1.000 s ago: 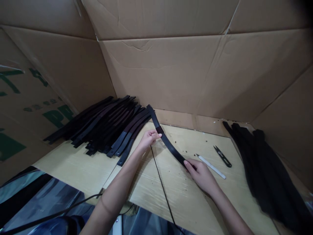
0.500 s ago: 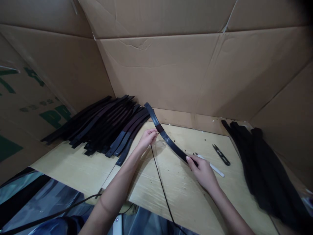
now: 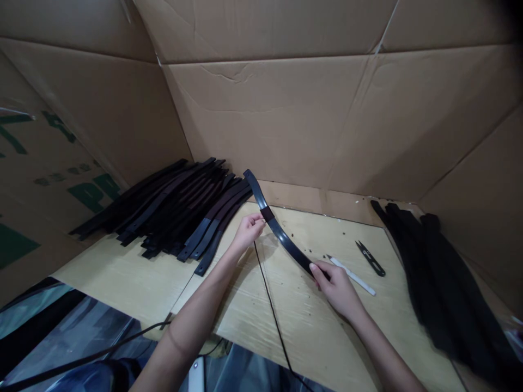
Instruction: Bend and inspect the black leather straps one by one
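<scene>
A curved black strip slants across the middle of the view, raised over the board. My right hand is closed round its lower end, thumb on top. Partway up the strip is a short dark brown wrapped band. My left hand pinches a thin dark cord right beside that band; the cord hangs from the fingers down past the board's front edge.
Many similar black strips, some with brown wrapping, lie piled at the left. More black strips lie at the right. Thread snips and a white pen-like tool rest on the wooden board. Cardboard walls surround it.
Both hands keep their grips. The strip has turned very slightly, and its far end sits a little to the right; the whole view has shifted a touch.
</scene>
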Demonstrator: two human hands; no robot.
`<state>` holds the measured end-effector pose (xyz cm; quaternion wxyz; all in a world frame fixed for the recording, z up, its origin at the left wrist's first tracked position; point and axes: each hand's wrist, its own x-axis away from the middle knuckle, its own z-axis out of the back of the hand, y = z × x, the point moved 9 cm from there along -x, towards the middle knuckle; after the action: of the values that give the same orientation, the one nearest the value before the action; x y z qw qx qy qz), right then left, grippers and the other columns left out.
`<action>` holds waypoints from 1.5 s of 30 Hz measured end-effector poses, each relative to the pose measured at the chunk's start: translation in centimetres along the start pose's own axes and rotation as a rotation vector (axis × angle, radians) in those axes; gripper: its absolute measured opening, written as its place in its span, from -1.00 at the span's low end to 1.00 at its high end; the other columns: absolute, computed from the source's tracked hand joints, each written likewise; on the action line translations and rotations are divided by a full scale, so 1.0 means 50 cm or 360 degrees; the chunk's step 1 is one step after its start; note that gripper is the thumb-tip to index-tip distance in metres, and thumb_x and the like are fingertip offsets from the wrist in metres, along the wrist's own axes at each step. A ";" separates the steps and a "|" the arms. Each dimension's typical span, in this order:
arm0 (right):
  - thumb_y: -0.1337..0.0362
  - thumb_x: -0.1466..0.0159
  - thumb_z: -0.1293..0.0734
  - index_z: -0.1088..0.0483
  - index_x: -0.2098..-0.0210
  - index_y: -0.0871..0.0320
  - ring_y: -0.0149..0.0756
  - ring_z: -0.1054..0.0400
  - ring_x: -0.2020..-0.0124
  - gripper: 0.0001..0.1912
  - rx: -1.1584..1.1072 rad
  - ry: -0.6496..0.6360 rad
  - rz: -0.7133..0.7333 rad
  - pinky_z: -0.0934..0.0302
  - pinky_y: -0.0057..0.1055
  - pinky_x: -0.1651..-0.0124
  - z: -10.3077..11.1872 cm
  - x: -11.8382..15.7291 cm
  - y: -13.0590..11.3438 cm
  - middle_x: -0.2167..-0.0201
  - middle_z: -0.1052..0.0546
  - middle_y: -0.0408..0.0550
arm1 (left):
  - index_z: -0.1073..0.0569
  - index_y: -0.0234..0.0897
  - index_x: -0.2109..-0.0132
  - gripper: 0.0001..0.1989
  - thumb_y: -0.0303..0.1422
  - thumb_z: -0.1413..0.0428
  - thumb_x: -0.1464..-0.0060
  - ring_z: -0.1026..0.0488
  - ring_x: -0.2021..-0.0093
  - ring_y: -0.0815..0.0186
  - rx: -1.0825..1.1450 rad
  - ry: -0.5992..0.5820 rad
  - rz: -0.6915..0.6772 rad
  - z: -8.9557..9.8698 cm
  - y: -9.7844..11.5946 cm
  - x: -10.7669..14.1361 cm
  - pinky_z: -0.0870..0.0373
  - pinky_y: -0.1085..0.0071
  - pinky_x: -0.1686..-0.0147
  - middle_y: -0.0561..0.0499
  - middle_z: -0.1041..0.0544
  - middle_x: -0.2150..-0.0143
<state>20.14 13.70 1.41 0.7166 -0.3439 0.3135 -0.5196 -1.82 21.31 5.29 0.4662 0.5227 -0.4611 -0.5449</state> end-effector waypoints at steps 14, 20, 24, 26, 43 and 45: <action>-0.18 -0.19 -0.26 -0.30 0.55 0.19 -0.53 -0.05 0.80 -0.47 -0.0756 -0.0237 -0.0377 0.17 -0.55 0.72 -0.036 0.015 0.032 0.74 -0.29 -0.21 | -0.51 -0.45 0.16 -0.65 -0.26 -0.25 0.05 0.20 0.63 0.56 0.0559 -0.0314 0.0134 -0.019 -0.022 -0.003 0.28 0.51 0.63 0.25 0.05 0.60; -0.09 -0.23 -0.28 -0.46 0.32 0.28 -0.60 0.03 0.84 -0.51 -0.1144 -0.0425 -0.0544 0.22 -0.60 0.76 -0.063 0.031 0.034 0.77 -0.28 -0.26 | -0.51 -0.42 0.06 -0.57 -0.24 -0.27 0.04 0.22 0.63 0.58 0.0731 -0.0455 0.0126 -0.029 -0.016 0.007 0.29 0.54 0.65 0.24 0.07 0.56; -0.04 -0.27 -0.26 -0.48 0.30 0.30 -0.61 0.07 0.86 -0.54 -0.1367 -0.0646 -0.0557 0.24 -0.62 0.80 -0.090 0.041 0.018 0.78 -0.26 -0.26 | -0.52 -0.41 0.09 -0.56 -0.22 -0.30 0.08 0.17 0.65 0.59 0.0823 -0.0447 0.0127 -0.031 -0.021 0.008 0.26 0.54 0.65 0.24 0.06 0.57; -0.02 -0.26 -0.27 -0.48 0.30 0.31 -0.61 0.07 0.86 -0.55 -0.1439 -0.0697 -0.0548 0.24 -0.62 0.81 -0.097 0.042 0.010 0.78 -0.25 -0.27 | -0.52 -0.41 0.12 -0.56 -0.20 -0.31 0.10 0.15 0.65 0.59 0.0867 -0.0447 0.0121 -0.034 -0.023 0.007 0.24 0.54 0.65 0.24 0.04 0.58; 0.13 -0.25 -0.29 -0.36 -0.01 0.14 -0.20 -0.45 0.24 -0.62 -0.0287 -0.0001 0.0003 -0.34 -0.33 0.24 -0.003 0.004 -0.017 0.14 -0.52 0.04 | -0.27 -0.30 0.56 -0.60 -0.15 -0.27 0.10 -0.03 0.65 0.52 0.0215 0.0191 0.0010 0.008 -0.027 -0.001 0.11 0.49 0.63 0.18 -0.16 0.67; 0.22 -0.19 -0.33 -0.33 -0.06 0.11 -0.11 -0.41 0.04 -0.56 0.0006 0.0152 0.0099 -0.29 -0.23 0.02 0.014 0.003 -0.022 0.02 -0.50 0.05 | -0.25 -0.29 0.59 -0.58 -0.14 -0.28 0.11 -0.03 0.66 0.52 0.0209 0.0222 0.0026 0.008 -0.034 -0.001 0.11 0.49 0.63 0.17 -0.15 0.67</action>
<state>20.15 13.41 2.68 0.7174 -0.3073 0.3568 -0.5134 -2.24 21.60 3.63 0.4664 0.5848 -0.4665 -0.4720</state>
